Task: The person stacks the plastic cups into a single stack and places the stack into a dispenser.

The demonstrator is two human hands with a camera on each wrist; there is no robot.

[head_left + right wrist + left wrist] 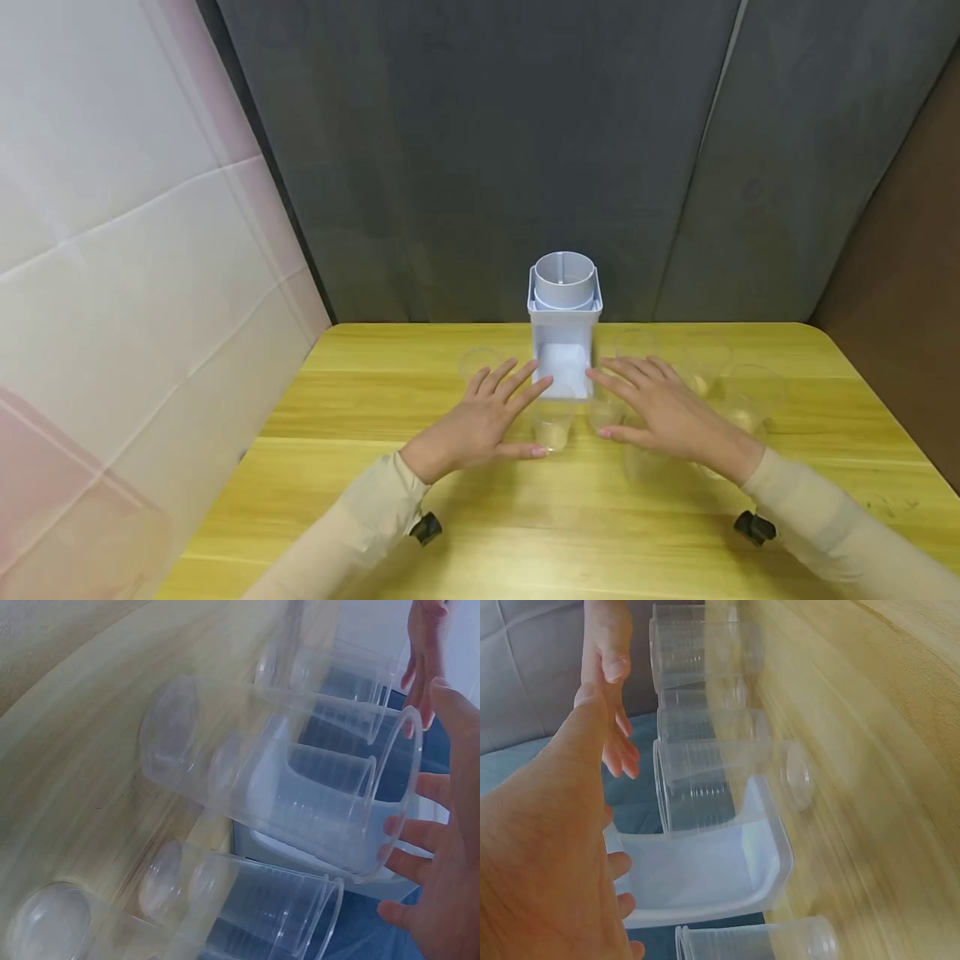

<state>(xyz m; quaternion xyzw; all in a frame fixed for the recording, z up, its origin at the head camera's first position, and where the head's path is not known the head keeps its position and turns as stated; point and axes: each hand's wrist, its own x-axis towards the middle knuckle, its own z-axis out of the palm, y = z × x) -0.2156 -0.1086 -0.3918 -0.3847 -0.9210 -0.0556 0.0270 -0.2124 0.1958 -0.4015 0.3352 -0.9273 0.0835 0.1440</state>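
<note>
My left hand (476, 425) is spread above the table, fingers straight, palm down. Just beyond and to its right stands a clear plastic cup (553, 433). My right hand (663, 408) is likewise spread, hovering over a group of clear cups on the right. In the right wrist view, its fingertips are right at the rim of a large clear cup (169, 731). A white plastic holder (564, 358) with a round tube (565, 282) at its top stands upright between and behind both hands. Neither hand grips anything.
Another clear cup (480, 362) stands left of the holder. Further clear cups (753, 387) stand at the right. The wooden table (525, 533) ends at a dark grey back panel (465, 167). A pale wall sheet (135, 208) is at the left, a brown panel (900, 250) at the right.
</note>
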